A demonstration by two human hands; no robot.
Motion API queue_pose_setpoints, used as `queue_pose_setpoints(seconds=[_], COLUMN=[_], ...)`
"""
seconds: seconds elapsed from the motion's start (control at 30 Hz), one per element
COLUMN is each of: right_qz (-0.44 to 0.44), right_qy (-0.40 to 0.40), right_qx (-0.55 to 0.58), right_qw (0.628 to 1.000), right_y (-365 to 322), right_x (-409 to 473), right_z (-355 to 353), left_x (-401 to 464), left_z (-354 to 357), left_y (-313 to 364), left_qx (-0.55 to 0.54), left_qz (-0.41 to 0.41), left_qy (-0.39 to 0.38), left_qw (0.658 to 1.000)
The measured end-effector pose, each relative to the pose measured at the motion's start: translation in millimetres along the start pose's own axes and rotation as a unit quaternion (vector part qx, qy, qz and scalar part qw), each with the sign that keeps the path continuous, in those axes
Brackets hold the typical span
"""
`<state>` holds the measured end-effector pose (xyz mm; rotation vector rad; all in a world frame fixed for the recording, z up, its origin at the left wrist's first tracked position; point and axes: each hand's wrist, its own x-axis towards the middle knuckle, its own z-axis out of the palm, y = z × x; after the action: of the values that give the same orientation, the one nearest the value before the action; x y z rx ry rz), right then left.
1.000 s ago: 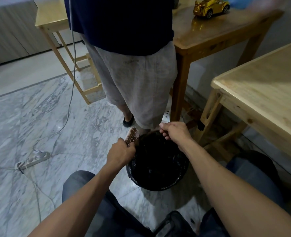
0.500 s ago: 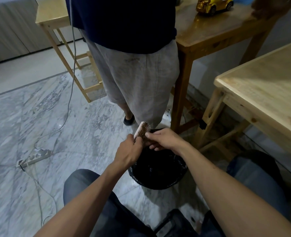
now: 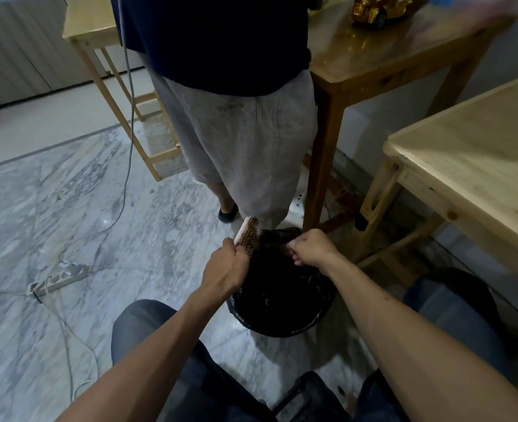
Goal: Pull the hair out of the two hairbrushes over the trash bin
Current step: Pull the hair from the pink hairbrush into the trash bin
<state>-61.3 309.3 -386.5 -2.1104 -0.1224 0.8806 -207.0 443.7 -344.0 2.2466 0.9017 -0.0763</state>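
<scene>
first brush, mid-pull

i judge i'm on one hairbrush (image 3: pixel 248 236); no second one shows. my left hand (image 3: pixel 225 269) grips its handle at the trash bin's (image 3: pixel 282 324) far left rim. my right hand (image 3: pixel 311 248), over the bin, pinches a dark tuft of hair (image 3: pixel 274 240) off the bristles.

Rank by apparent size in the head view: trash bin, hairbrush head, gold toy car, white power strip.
1. Round trash bin with black liner
2. White power strip on the marble floor and shiny gold toy car on the brown table: look alike, car cropped by the frame edge and farther off, so unranked
3. Pink-backed bristled hairbrush head
</scene>
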Motion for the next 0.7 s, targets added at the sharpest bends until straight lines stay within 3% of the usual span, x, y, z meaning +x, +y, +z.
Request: queue_pose_setpoints(seconds=[0.07, 0.17, 0.23, 0.4, 0.57, 0.7], right_qz=[-0.023, -0.042, -0.074, -0.142, -0.169, -0.172], right_qy=[-0.057, -0.158, -0.195, -0.054, -0.013, 0.034], right_qx=[-0.044, 0.085, 0.101, 0.082, 0.139, 0.175], right_qw=[0.997, 0.983, 0.973, 0.985, 0.976, 0.969], right_y=[-2, -8, -11, -14, -15, -17], right_x=[-4, -8, -11, -14, -17, -21], right_z=[5, 15, 18, 16, 8, 7], left_x=[0, -2, -3, -1, 2, 5], left_z=[0, 0, 1, -3, -2, -4], left_y=[3, 8, 10, 4, 0, 6], left_qx=[0.009, 0.022, 0.028, 0.042, 0.046, 0.01], left_qz=[0.016, 0.058, 0.079, 0.065, 0.01, -0.079], left_qy=[0.002, 0.007, 0.01, 0.047, 0.049, 0.043], left_qw=[1.0, 0.998, 0.996, 0.996, 0.998, 0.996])
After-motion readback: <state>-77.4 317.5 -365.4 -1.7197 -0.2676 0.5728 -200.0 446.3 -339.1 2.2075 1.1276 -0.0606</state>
